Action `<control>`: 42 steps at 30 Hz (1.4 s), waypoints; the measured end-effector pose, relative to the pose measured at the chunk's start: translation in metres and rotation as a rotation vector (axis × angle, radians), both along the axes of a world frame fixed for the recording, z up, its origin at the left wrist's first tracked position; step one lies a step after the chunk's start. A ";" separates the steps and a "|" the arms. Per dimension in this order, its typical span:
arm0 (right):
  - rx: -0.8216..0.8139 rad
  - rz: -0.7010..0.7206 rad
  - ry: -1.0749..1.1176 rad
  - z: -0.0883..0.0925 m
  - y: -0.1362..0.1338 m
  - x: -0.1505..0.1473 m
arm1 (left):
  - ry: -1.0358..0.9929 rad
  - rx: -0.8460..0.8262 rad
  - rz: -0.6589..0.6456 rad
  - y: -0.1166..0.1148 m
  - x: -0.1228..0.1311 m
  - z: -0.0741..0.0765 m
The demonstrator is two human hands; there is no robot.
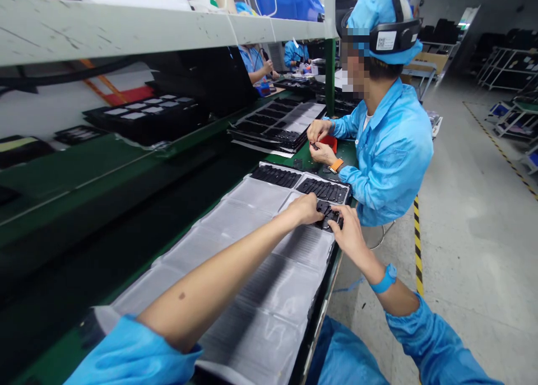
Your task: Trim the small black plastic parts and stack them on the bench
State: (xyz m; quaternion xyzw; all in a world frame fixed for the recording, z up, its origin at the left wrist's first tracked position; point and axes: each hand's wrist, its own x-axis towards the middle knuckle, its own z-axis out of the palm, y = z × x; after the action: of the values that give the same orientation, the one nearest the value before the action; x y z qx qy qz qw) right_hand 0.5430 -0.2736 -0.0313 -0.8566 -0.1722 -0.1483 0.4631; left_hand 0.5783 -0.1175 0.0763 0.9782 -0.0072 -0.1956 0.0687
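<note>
A long tray (255,295) with compartments lies in front of me, most of it covered by translucent white sheeting. My left hand (306,210) reaches into a compartment near the far right end. Its fingers are curled and closed on a small black part; the fingertips are partly hidden. Several thin black parts (324,208) lie between my two hands. At the right side of that compartment is my right hand (347,228), thumb and fingers apart, the tips close to or touching the parts. Two compartments beyond hold rows of similar black parts (321,189).
A co-worker (386,144) in blue sits at the far right, hands together near a red container (331,144). Stacked trays (279,121) stand beyond mine. An overhead shelf (159,29) runs along the left. The green bench (193,217) ends at my right.
</note>
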 end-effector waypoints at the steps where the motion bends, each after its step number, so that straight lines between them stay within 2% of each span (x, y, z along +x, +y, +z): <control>1: -0.008 0.003 -0.001 0.000 0.002 0.001 | 0.003 0.007 0.007 0.001 0.000 0.001; 6: -0.046 0.015 -0.014 0.004 0.005 0.002 | -0.017 0.032 -0.003 0.002 -0.005 0.003; 13: -0.102 0.027 -0.023 0.006 0.000 -0.007 | -0.075 0.064 -0.040 0.001 -0.012 -0.001; 21: -0.161 0.019 -0.008 0.009 0.002 0.005 | -0.121 0.096 -0.061 0.008 -0.006 -0.002; 26: -0.216 0.069 0.003 0.016 0.009 0.013 | -0.082 0.082 -0.064 0.013 0.000 -0.003; 33: -0.252 0.157 -0.002 0.020 0.017 0.014 | -0.011 0.050 -0.034 0.024 0.012 0.004; 42: -0.265 0.210 0.005 0.022 0.014 0.020 | -0.028 0.024 -0.030 0.020 0.009 0.000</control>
State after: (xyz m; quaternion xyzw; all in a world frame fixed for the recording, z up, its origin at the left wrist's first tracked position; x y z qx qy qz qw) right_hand 0.5634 -0.2600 -0.0090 -0.8878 -0.2778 -0.0731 0.3596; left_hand 0.5869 -0.0976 0.0762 0.9814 -0.0204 -0.1830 0.0541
